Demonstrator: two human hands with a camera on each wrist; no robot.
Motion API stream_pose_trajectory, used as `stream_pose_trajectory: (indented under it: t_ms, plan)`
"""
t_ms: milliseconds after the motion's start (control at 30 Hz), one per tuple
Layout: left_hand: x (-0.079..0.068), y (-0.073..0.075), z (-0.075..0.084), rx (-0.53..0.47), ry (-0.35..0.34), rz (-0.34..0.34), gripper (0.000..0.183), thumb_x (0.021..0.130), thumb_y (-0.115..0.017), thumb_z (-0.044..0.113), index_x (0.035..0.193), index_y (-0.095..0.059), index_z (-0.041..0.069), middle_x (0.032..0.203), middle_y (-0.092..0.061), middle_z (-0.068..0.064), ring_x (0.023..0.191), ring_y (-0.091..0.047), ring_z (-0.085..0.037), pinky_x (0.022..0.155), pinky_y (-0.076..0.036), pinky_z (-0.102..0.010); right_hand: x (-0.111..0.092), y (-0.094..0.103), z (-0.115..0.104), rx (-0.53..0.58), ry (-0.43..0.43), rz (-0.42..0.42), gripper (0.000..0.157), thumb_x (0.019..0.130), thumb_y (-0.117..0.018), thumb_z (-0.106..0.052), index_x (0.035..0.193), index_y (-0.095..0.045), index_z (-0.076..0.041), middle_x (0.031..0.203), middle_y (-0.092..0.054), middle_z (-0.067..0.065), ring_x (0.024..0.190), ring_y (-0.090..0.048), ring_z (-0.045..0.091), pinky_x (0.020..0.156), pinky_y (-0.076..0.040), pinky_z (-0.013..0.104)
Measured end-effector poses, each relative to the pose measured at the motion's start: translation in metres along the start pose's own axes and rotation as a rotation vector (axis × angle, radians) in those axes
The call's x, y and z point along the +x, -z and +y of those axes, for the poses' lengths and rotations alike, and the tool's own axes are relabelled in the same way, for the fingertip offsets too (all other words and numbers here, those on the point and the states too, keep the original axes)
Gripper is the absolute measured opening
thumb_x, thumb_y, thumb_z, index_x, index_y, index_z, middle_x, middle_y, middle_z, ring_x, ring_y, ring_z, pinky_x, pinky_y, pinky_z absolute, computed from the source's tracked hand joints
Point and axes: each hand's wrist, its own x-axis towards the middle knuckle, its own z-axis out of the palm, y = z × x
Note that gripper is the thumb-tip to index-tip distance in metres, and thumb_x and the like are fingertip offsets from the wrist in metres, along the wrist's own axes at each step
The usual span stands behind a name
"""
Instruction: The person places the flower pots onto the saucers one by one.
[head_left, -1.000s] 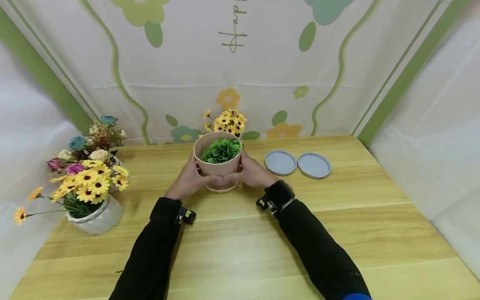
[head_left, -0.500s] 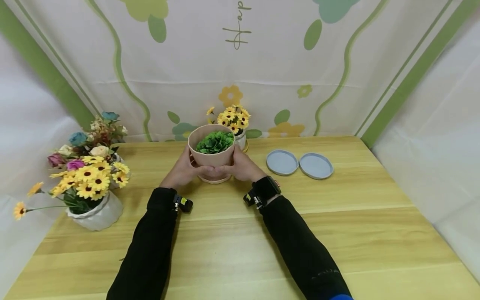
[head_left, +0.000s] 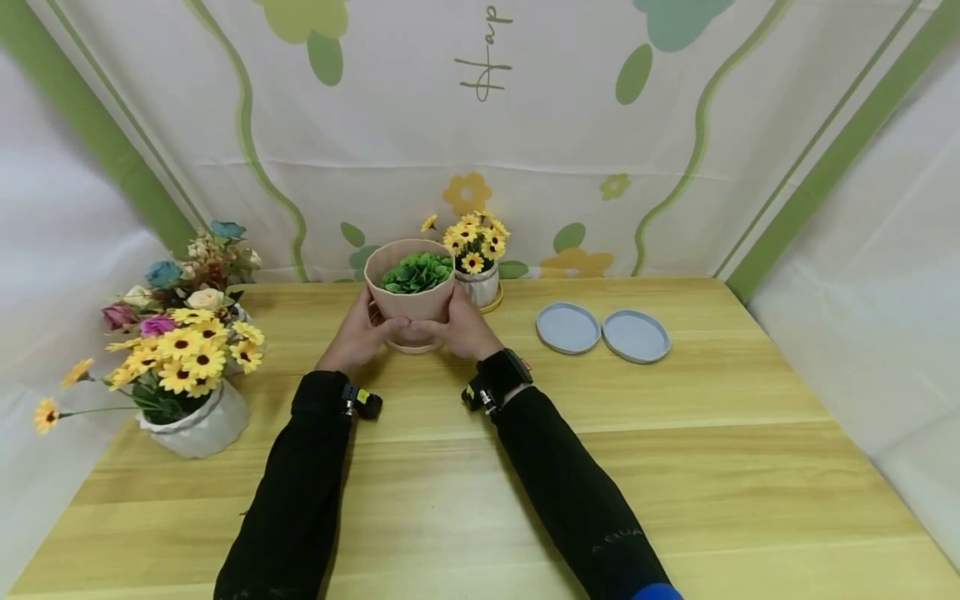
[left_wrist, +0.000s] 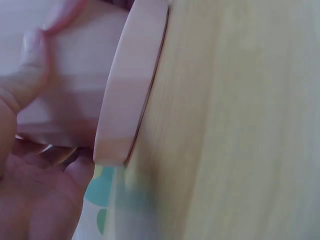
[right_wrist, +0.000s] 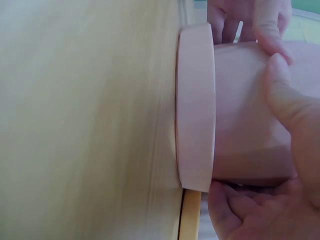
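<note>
Right now, both hands hold one pink pot (head_left: 410, 307) near the back of the wooden table (head_left: 465, 500). The left hand (head_left: 357, 335) curls around one side, the right hand (head_left: 467, 327) curls around the other, and their thumbs meet at the front. A bushy green plant (head_left: 418, 273) sits inside the pot, and a pink saucer (head_left: 415, 347) is under it. It is hard to tell if the saucer lies flat on the wood or is a tiny bit over it.

The table is light yellow, with long lines running from side to side and a pale shine in the middle. At the back hangs a white cloth (head_left: 390, 125) with painted flowers and wavy green lines. Green letters (head_left: 484, 54) on it are turned sideways and say "Hap". White sheets (head_left: 907, 283) make the side walls.

Behind the pink pot, to the right, is a small white pot (head_left: 481, 287) of yellow flowers (head_left: 476, 242) on a yellow saucer (head_left: 495, 298). Farther right, two grey plates (head_left: 568, 327) lie side by side. Near the left edge stands a bigger white pot (head_left: 204, 425) full of yellow daisies (head_left: 180, 354), with blue, pink and cream flowers (head_left: 205, 298) behind it. Black sleeves (head_left: 285, 500) cover both arms.
</note>
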Motion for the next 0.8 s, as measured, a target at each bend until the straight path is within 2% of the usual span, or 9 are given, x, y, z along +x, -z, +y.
stream_pose_trajectory:
  t_ms: [267, 367, 500, 600, 733, 800]
  plan:
    - [0.002, 0.002, -0.001, 0.033, 0.001, 0.032, 0.087, 0.105, -0.063, 0.011, 0.171, -0.006, 0.013, 0.176, -0.018, -0.014, 0.164, -0.02, -0.034, 0.135, -0.021, -0.052, 0.008, -0.007, -0.002, 0.016, -0.008, 0.023, 0.105, 0.097, -0.079, -0.026, 0.17, -0.004, -0.015, 0.173, -0.025, 0.011, 0.159, -0.033, 0.025, 0.133, -0.031, 0.04]
    - [0.001, 0.005, 0.0, 0.036, 0.014, 0.025, 0.088, 0.106, -0.064, 0.012, 0.171, -0.005, 0.015, 0.177, -0.017, -0.014, 0.164, -0.019, -0.034, 0.136, -0.021, -0.052, 0.009, -0.004, -0.002, 0.042, 0.007, -0.004, 0.104, 0.097, -0.079, -0.027, 0.17, -0.005, -0.017, 0.172, -0.027, 0.009, 0.158, -0.034, 0.024, 0.132, -0.032, 0.04]
    - [-0.004, 0.011, 0.005, 0.07, 0.063, 0.01, 0.091, 0.105, -0.068, 0.023, 0.172, -0.006, 0.018, 0.176, -0.018, -0.015, 0.164, -0.02, -0.036, 0.134, -0.023, -0.054, 0.006, 0.004, -0.004, 0.121, 0.032, -0.081, 0.102, 0.099, -0.077, -0.026, 0.17, -0.005, -0.022, 0.171, -0.029, 0.006, 0.157, -0.037, 0.023, 0.13, -0.035, 0.04]
    - [-0.01, 0.017, 0.014, 0.17, 0.149, 0.015, 0.099, 0.102, -0.071, 0.038, 0.172, -0.004, 0.017, 0.177, -0.014, -0.018, 0.163, -0.019, -0.042, 0.133, -0.025, -0.058, 0.001, 0.016, -0.007, 0.143, 0.024, -0.149, 0.102, 0.1, -0.075, -0.027, 0.171, -0.002, -0.024, 0.175, -0.022, 0.004, 0.161, -0.029, 0.021, 0.132, -0.031, 0.041]
    - [-0.021, 0.026, 0.031, 0.323, 0.342, 0.003, 0.116, 0.099, -0.069, 0.055, 0.169, 0.013, 0.01, 0.177, 0.004, -0.024, 0.163, -0.007, -0.048, 0.132, -0.022, -0.063, -0.009, 0.036, -0.014, 0.018, -0.035, -0.226, 0.099, 0.101, -0.074, -0.034, 0.171, -0.005, -0.022, 0.178, -0.016, 0.006, 0.165, -0.019, 0.025, 0.134, -0.028, 0.045]
    - [-0.027, 0.03, 0.04, 0.377, 0.443, -0.01, 0.12, 0.1, -0.065, 0.059, 0.167, 0.018, 0.004, 0.176, 0.007, -0.028, 0.163, -0.007, -0.049, 0.131, -0.023, -0.063, -0.015, 0.047, -0.016, -0.077, -0.086, -0.249, 0.097, 0.101, -0.073, -0.039, 0.171, -0.01, -0.017, 0.176, -0.024, 0.012, 0.163, -0.026, 0.032, 0.13, -0.034, 0.05]
